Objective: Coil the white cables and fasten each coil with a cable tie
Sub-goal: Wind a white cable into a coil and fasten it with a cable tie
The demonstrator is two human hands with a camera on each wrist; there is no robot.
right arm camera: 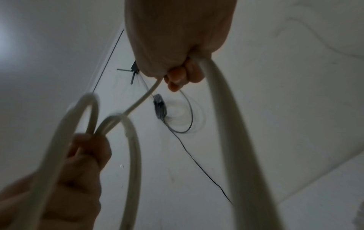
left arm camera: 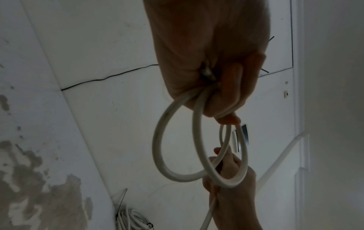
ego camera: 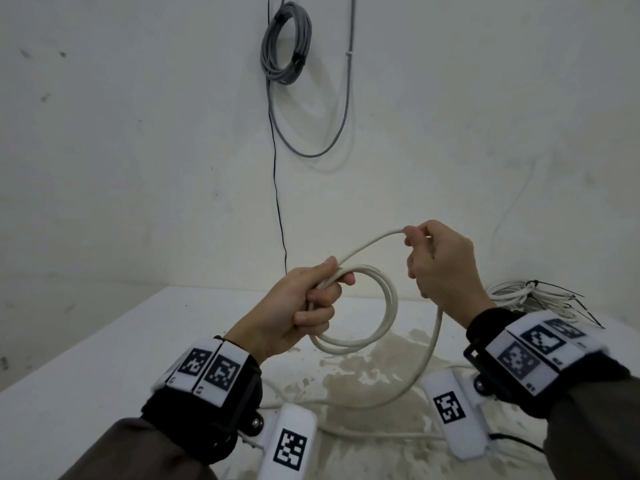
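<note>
Now feeding cable [ego camera: 377, 308] loop by loop: left hand [ego camera: 298, 306] clamping the coil, right hand [ego camera: 440, 265] pinching the slack, matching each new turn's size, avoiding twists.

A scuffed white wall [ego camera: 138, 133] carries a grey cable coil [ego camera: 286, 43]; the stained white table [ego camera: 104, 341] looks possibly damp.

We can read no words, brand names or numbers in any view. The only signs are black-and-white square code patterns. Several stand on the white blocks of the left wristband [ego camera: 207, 367], behind the fingers of the left hand [ego camera: 304, 306], and several on the right wristband [ego camera: 533, 344], behind the right hand [ego camera: 440, 265]. One more stands on each white camera housing [ego camera: 289, 445] below the wrists. Small marks at the block edges are too tiny for us to read.
</note>
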